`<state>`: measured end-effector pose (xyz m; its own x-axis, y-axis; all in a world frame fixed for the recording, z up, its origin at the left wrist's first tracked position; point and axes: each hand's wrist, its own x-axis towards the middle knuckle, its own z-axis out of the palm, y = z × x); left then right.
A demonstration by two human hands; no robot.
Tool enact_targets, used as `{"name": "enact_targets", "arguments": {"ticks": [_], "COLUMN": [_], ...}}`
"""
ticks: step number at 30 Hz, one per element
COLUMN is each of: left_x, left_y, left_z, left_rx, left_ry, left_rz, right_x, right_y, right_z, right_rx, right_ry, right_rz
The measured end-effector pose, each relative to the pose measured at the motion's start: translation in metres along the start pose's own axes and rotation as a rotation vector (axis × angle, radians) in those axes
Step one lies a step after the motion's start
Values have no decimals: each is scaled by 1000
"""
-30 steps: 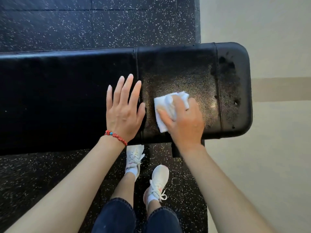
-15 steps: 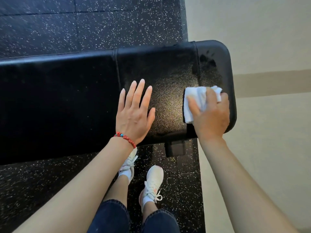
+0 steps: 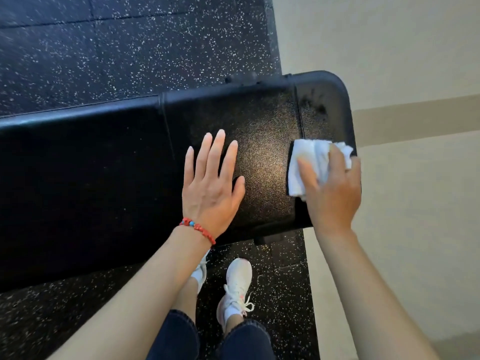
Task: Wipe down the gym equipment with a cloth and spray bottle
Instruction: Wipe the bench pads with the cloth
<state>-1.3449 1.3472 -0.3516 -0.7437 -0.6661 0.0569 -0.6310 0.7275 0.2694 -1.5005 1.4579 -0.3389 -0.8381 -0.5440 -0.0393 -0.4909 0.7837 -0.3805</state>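
Note:
A long black padded gym bench (image 3: 104,172) runs from the left edge to the right of the view, its right end rounded. My left hand (image 3: 211,185) lies flat on the pad with straight fingers and wears a red bead bracelet at the wrist. My right hand (image 3: 333,193) presses a folded white cloth (image 3: 307,162) onto the bench's right end, near the seam, with fingers laid over the cloth and the thumb at its near side. The pad between the hands shines with a grainy wet sheen. No spray bottle is in view.
Black rubber floor (image 3: 130,53) with white speckles lies under and behind the bench. A beige wall or floor area (image 3: 415,74) borders it on the right. My two white sneakers (image 3: 236,287) stand just in front of the bench, by a bench foot (image 3: 259,240).
My right hand has slid the cloth rightward from the middle panel to the bench's end section. My left hand stays flat on the pad. The view has shifted.

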Motion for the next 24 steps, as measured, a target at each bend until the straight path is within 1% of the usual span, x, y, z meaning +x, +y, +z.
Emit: {"name": "enact_targets", "arguments": {"ticks": [1,2,4,5,7,8,10,13,16,19,22,24], "left_x": [7,13,20,21,21,21,21,21,20,18,10,1], "left_y": [4,8,15,16,17,17,17,18,19,26,48,67], "left_z": [1,3,6,8,10,10,11,11,11,11,14,17], "left_rx": [-11,-18,-8,7,38,45,51,64,86,99,68,39], "left_ry": [-7,-15,-33,-40,-49,-50,-38,-30,-14,1,16,10], "left_rz": [4,9,19,22,26,29,31,26,26,-19,-48,-36], "right_x": [-5,-5,7,19,50,68,98,111,95,55,7,3], "right_y": [4,5,-4,-9,-21,-27,-33,-30,-15,16,48,52], "right_z": [-4,-6,-9,-8,-3,-2,2,2,3,-6,-20,-24], "right_rx": [-39,-45,31,61,73,74,41,25,61,119,56,48], "right_ry": [12,4,-63,-37,53,69,30,6,36,66,17,8], "right_rz": [-37,-14,90,101,90,92,78,12,-25,-38,-40,-38]}}
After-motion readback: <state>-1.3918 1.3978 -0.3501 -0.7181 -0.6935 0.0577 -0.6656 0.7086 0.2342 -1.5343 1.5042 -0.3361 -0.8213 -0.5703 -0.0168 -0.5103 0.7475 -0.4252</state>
